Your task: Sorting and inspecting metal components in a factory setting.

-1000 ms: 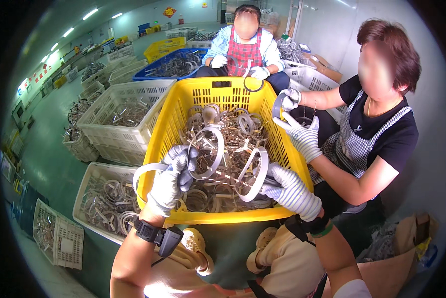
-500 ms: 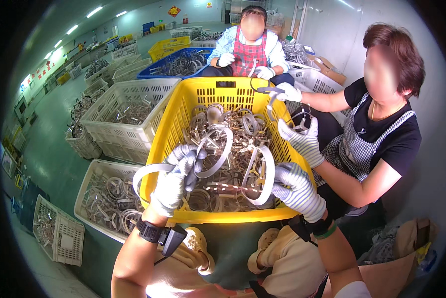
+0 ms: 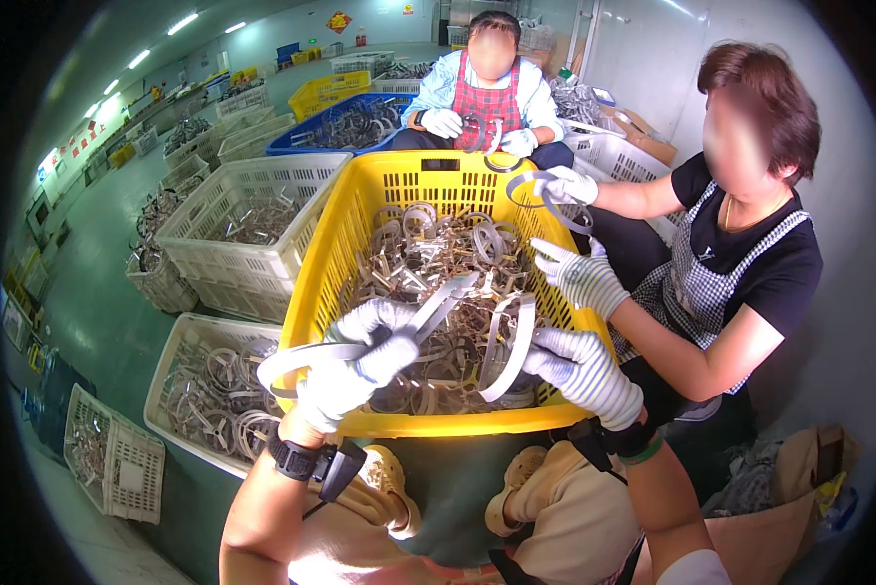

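Over the near part of a yellow plastic crate (image 3: 447, 426), both of my hands wear pale striped gloves. My left hand (image 3: 352, 369) is closed on flat curved metal bands. One metal band (image 3: 287, 361) bows out to its left, and a strip (image 3: 443, 304) sticks out to the right and away, over the heap. My right hand (image 3: 586, 378) pinches another curved metal band (image 3: 518, 353) at the crate's near right, apart from those in my left. Beneath them lies a tangled heap of metal rings and strips (image 3: 428, 258).
At the right a co-worker's gloved hands (image 3: 584, 278) reach over the crate's rim, one with grey bands. Another person in a red apron (image 3: 486, 102) sits at the far end holding bands. White crates (image 3: 253, 219) of metal parts line the left; a blue crate (image 3: 345, 125) stands behind.
My left hand has turned, and its loop over the heap now shows as a narrow strip. My right hand has shifted slightly. The right co-worker's nearer hand has spread its fingers.
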Motion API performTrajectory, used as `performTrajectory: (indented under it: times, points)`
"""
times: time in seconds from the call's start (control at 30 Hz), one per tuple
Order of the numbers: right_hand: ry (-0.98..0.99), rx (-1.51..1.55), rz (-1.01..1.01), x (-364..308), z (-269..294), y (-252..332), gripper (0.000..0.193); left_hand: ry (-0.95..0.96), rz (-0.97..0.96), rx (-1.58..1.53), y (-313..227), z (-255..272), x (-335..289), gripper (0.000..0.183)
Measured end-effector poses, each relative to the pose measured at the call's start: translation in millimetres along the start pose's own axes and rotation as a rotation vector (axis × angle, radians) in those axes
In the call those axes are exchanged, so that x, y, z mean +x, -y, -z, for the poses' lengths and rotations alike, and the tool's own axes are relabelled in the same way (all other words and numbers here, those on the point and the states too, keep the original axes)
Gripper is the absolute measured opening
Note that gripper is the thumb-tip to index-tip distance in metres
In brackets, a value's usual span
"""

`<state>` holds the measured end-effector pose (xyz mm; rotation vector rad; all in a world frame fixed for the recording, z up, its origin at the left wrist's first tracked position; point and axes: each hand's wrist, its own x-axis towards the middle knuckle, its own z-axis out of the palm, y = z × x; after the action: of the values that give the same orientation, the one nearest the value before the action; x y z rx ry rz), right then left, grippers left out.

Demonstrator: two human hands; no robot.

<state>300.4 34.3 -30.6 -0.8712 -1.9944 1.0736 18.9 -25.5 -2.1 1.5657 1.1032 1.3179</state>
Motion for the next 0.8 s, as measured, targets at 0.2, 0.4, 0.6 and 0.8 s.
performTrajectory:
  times: [0.2,0.4,0.6,0.8]
  points:
    - [-0.041,0.251,-0.089,-3,8,5,0.025,0.188,0.017,0.121,4,8,7,0.031]
    - [-0.112,0.331,-0.046,2,-2,1,0.025,-0.059,-0.046,0.157,2,-4,8,0.018]
    - [-0.308,0.221,0.054,3,-10,-10,0.022,-0.031,0.058,-0.16,2,-29,6,0.062]
    - [-0.344,0.299,-0.002,2,-14,-8,0.021,-0.068,-0.013,-0.255,7,-36,6,0.064]
